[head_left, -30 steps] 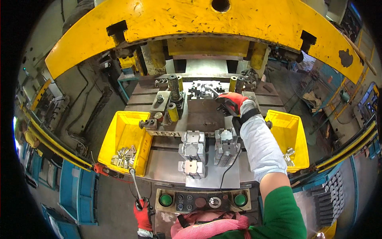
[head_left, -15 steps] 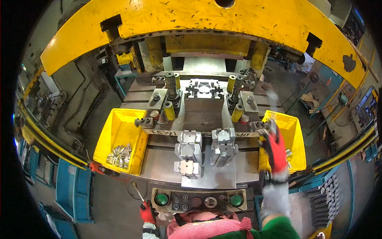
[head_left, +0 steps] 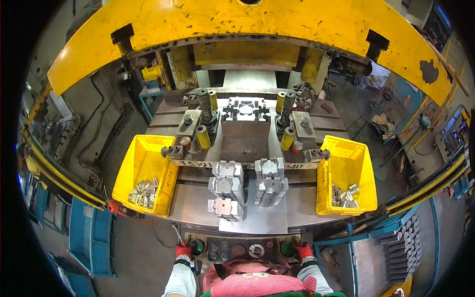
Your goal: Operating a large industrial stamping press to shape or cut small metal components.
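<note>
Your left hand (head_left: 184,250) sat on the green button (head_left: 196,246) at the left end of the control box (head_left: 237,249), at the near edge of the counter (head_left: 190,205). Your right hand (head_left: 303,251) sat on the other green button (head_left: 287,247) at the right end. Both hands wore red gloves. Each one lay over its button, fingers curled down on it, and held nothing. I could not tell how hard they pushed.

Both arms came up from the bottom edge, bent close to your body, one on each side of the box. Each hand was right at its own button, so neither was nearer than the other.

The metal part (head_left: 245,110) lay far from your hands, straight ahead, in the middle of the press under the big yellow frame (head_left: 247,24). Between you and it stood stacks of grey metal pieces (head_left: 226,188) in two rows on the counter. The rows ran away from you, toward the press.

A yellow bin (head_left: 143,163) stood at the left edge of the counter, with small metal bits inside. Another yellow bin (head_left: 354,163) stood at the right edge, with bits too.
</note>
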### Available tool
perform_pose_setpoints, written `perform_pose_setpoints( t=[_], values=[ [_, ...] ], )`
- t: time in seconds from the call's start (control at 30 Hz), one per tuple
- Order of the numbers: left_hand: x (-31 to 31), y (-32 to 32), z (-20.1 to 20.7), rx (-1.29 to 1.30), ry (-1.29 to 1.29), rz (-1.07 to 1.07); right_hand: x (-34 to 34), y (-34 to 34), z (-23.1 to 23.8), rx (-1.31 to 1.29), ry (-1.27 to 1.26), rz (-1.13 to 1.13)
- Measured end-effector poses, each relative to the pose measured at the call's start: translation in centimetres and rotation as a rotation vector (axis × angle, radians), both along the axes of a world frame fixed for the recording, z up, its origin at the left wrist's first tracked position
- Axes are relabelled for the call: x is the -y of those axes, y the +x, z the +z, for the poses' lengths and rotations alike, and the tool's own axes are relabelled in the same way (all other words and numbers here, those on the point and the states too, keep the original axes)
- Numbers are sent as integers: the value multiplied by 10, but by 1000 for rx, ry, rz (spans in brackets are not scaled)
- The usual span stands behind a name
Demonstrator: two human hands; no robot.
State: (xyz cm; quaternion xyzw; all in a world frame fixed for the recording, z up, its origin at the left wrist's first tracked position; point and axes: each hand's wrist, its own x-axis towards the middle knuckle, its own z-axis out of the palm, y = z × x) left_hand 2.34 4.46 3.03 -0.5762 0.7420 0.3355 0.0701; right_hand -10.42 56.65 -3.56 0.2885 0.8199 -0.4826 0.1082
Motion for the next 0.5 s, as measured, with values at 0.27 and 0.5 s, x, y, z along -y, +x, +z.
perform_pose_setpoints(
  t=[0.27,0.5],
  values=[
    [13,7,-41,-27,-37,4,1,-3,-1,49,319,150],
    [5,1,-24,-40,-93,97,12,-6,27,93,239,114]
  ],
)
